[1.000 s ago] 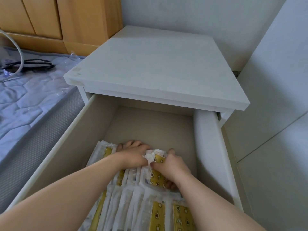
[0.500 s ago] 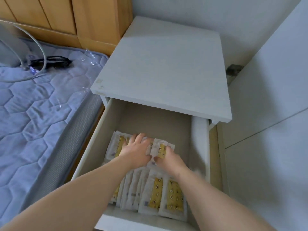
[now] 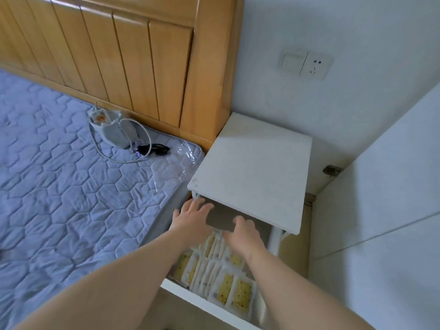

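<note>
A white bedside cabinet (image 3: 257, 167) stands with its top drawer (image 3: 204, 298) pulled out. Several white packets with yellow patterned inserts (image 3: 228, 284) lie in rows inside the drawer. My left hand (image 3: 192, 220) hovers above the drawer's back left, fingers spread and straight, holding nothing. My right hand (image 3: 242, 232) hangs above the packets at the back, fingers loosely bent, with nothing in it. Both forearms cover part of the packets.
A bed with a blue quilted mattress (image 3: 71, 198) lies left of the cabinet, against a wooden headboard (image 3: 119, 55). On it lie a grey pouch with a white cable (image 3: 114, 134), black glasses (image 3: 154, 148) and clear plastic wrap (image 3: 185, 153). White wardrobe panels (image 3: 381, 234) stand right.
Both hands have lifted off the packets and let them go. The view has pulled back and up, so the headboard and wall socket now show.
</note>
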A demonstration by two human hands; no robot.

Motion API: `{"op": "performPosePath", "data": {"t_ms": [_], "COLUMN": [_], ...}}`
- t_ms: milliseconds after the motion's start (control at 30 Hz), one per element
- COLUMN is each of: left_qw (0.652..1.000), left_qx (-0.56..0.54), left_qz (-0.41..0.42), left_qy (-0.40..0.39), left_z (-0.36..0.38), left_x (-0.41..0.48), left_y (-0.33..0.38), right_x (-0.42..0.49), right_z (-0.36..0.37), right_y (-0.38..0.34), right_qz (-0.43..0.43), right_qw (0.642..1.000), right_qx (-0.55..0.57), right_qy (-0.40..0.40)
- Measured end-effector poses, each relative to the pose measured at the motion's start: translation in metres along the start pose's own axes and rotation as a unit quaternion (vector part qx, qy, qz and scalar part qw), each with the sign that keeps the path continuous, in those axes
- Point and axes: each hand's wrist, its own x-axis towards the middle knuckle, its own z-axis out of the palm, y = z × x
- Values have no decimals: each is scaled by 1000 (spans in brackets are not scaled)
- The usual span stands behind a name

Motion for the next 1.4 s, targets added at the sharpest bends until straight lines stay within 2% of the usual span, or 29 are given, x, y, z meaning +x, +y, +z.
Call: {"op": "performPosePath", "data": {"t_ms": [200,367,500,700,800,900,1000,1100,1233,1400], "left_qw": [991,965,926,836,781,735,679,637,586,539], "left_qx": [5,35,59,119,216,256,291,312,336,309], "left_qz": [-49,-94,-144,-262,-348,-421,-466,-496,-565,-672], "left_qy": [127,244,343,467,472,467,487,501,474,403], "left_z": [-74,-115,-136,-156,-156,-145,-132,-105,-61,0], "left_x": [-55,-121,-189,-317,-394,-484,-584,-681,-803,-927], "left_y": [4,0,-24,-88,-128,-176,-221,-259,-296,-315], "right_x": [-42,-90,-140,-235,-292,-358,-429,-505,-607,-713], "right_z": [-60,-84,-73,-24,14,67,131,198,286,386], "right_y": [-49,-91,-133,-216,-261,-304,-337,-362,-384,-386], "right_qz": [-125,-247,-335,-461,-514,-578,-641,-696,-758,-822], "right_qw": [985,947,910,837,791,752,710,662,601,518], "right_qx": [-74,-147,-188,-244,-270,-262,-247,-242,-237,-238], "right_qy": [91,141,155,168,190,181,152,134,88,22]}}
